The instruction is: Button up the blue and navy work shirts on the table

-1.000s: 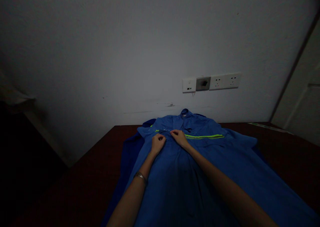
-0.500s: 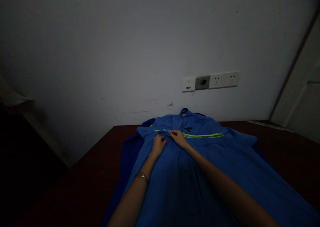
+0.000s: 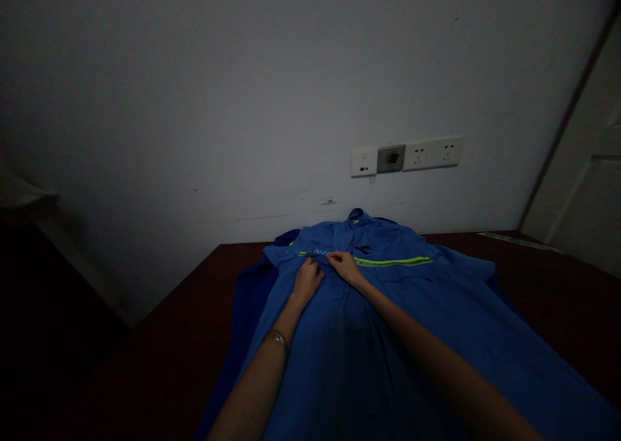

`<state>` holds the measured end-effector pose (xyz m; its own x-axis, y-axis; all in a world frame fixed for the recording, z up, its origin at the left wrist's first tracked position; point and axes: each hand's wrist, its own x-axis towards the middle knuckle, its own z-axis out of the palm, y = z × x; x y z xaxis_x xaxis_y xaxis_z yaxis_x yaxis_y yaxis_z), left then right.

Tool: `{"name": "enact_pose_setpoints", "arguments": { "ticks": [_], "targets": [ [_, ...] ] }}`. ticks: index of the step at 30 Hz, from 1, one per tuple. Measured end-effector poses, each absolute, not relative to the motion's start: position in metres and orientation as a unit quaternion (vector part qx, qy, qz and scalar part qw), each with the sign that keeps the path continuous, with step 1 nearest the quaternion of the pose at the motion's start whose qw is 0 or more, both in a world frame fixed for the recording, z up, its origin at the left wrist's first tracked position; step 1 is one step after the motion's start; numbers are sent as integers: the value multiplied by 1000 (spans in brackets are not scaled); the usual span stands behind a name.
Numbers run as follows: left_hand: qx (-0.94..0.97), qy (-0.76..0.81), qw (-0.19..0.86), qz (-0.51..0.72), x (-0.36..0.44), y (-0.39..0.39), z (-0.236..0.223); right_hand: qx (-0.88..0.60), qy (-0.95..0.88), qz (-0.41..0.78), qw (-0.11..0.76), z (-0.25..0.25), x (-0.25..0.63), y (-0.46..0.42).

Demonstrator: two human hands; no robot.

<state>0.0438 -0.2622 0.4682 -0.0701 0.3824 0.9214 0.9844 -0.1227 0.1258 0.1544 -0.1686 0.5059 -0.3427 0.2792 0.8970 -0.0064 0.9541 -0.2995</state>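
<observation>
A blue work jacket (image 3: 388,337) with a neon yellow-green stripe (image 3: 392,260) across the chest lies flat on a dark brown table (image 3: 160,350), collar toward the wall. Both my hands rest on its chest beside the front opening. My left hand (image 3: 308,277), with a bracelet on the wrist, has its fingers curled and pinches the fabric at the placket. My right hand (image 3: 343,266) also pinches the fabric, right at the stripe's inner end. The two hands are almost touching.
A darker blue garment (image 3: 245,299) sticks out from under the jacket on the left. A white wall stands right behind the table, with a row of sockets and a switch (image 3: 406,156). A door frame (image 3: 563,130) is at the right.
Both hands have stayed at the jacket's chest, shifting only slightly; the left hand moved a little closer to the right. The view drifted slightly.
</observation>
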Motion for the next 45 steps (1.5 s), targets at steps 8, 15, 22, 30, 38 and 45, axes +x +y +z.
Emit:
{"name": "enact_pose_setpoints", "arguments": {
  "ticks": [8, 15, 22, 30, 38, 45],
  "targets": [
    [-593, -570, 344, -453, 44, -261, 467, -103, -803, 151, 568, 507, 153, -167],
    [-578, -516, 376, -509, 41, -260, 467, -109, -802, 161, 565, 508, 154, -168],
    [-584, -488, 376, -528, 40, -259, 465, -113, -795, 159, 574, 509, 155, -171],
    [-571, -487, 341, -566, 44, -257, 466, -112, -789, 173, 578, 509, 151, -171],
    [-530, -504, 292, -616, 50, -254, 468, -105, -791, 178, 576, 507, 152, -173],
    [-527, -488, 272, -640, 53, -256, 469, -108, -797, 183, 565, 508, 151, -175]
  ]
}}
